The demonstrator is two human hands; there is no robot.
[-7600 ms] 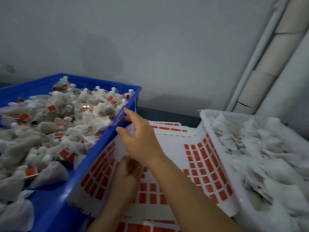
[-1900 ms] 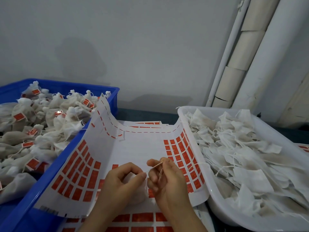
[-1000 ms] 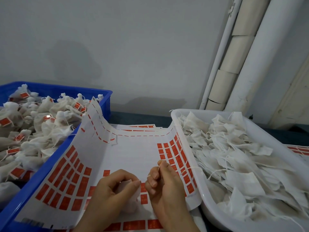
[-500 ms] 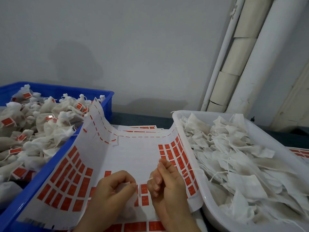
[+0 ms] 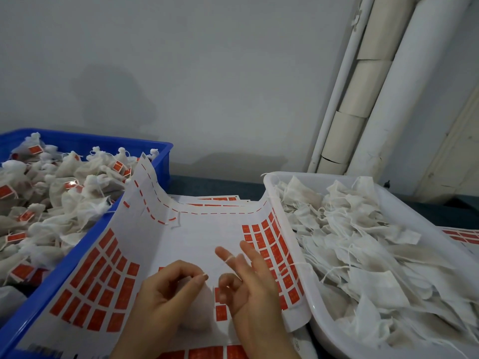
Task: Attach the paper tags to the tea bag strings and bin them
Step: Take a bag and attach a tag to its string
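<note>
— What's the surface, and the room behind it?
— A dark table [image 5: 215, 183] set against a plain grey wall [image 5: 207, 73]. In the right-hand corner, white pipes [image 5: 414, 86] run up the wall with cardboard tubes [image 5: 363, 92] stacked between them.

— What else is on the table?
— At the left edge is a blue bin [image 5: 77, 255] heaped with tagged bags [image 5: 64, 198]. At the right edge is a white tub [image 5: 311, 301] full of untagged bags [image 5: 363, 255] with loose strings. Between them lies a tag sheet [image 5: 202, 237]. Its sides curl up against both containers, and it carries blocks of red tags [image 5: 103, 281] on the left and right. More sheets [image 5: 212, 199] lie flat under it, and another shows at the far right, past the tub.

— And the hands?
— Both are over the near middle of the sheet, close together but apart. The left hand [image 5: 166, 294] is curled, its thumb and forefinger pinching one end of the string [image 5: 229, 259]. The tea bag [image 5: 201, 309] lies on the sheet just under those fingers, partly hidden by them.

— The right?
— The right hand [image 5: 254, 283] has two fingers spread straight upward, and the string is looped round the forefinger. The thumb is bent in against the lower fingers. I cannot tell whether it nips the string there.

— Anything in the way?
— Only the tub's wall, touching the sheet beside the right wrist.
</note>
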